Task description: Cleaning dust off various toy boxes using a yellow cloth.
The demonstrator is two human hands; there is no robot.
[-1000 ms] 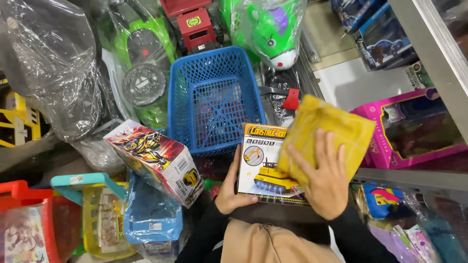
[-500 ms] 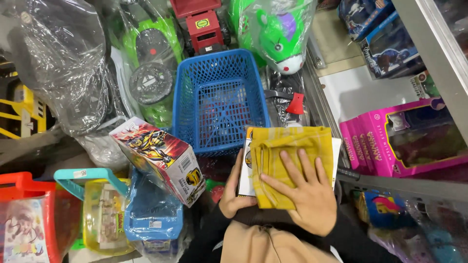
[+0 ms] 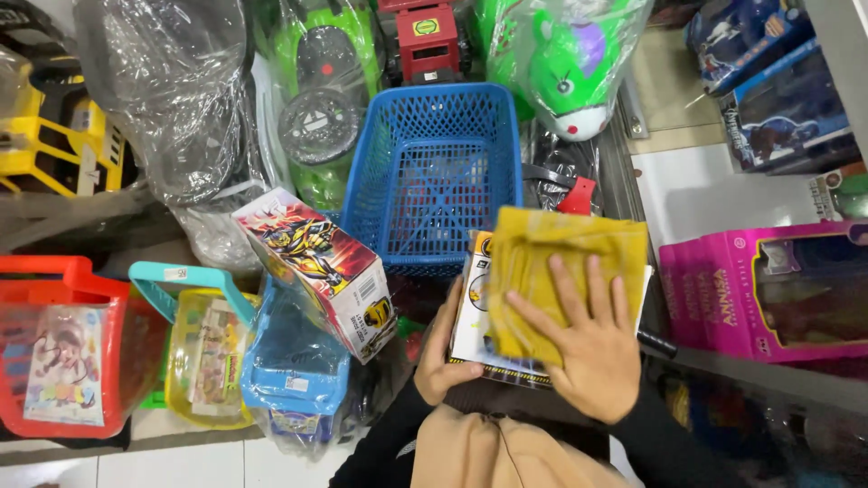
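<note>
Nearest the camera, the right hand (image 3: 586, 348) lies flat on a folded yellow cloth (image 3: 565, 271), its fingers (image 3: 568, 291) spread apart and pressing the cloth down rather than closing round it. The cloth covers most of a white toy box (image 3: 472, 316) held on the person's lap, so the box lies directly beneath those fingers with the cloth between. The left hand (image 3: 440, 352) grips the box's left edge, fingers curled shut on it, thumb on the front face.

Just left of the left hand, a second toy box (image 3: 316, 267) with a robot picture leans tilted on a wrapped blue toy (image 3: 294, 366). Further left sit a yellow basket with a teal handle (image 3: 194, 357) and a red basket (image 3: 72, 352).

Beyond the cloth stands a blue mesh basket (image 3: 434, 172), touching the cloth's upper edge in this view. Behind it lie plastic-wrapped green toys (image 3: 565, 63) and a red toy truck (image 3: 425, 41). To the right, a pink boxed toy (image 3: 768, 289) rests on a shelf.
</note>
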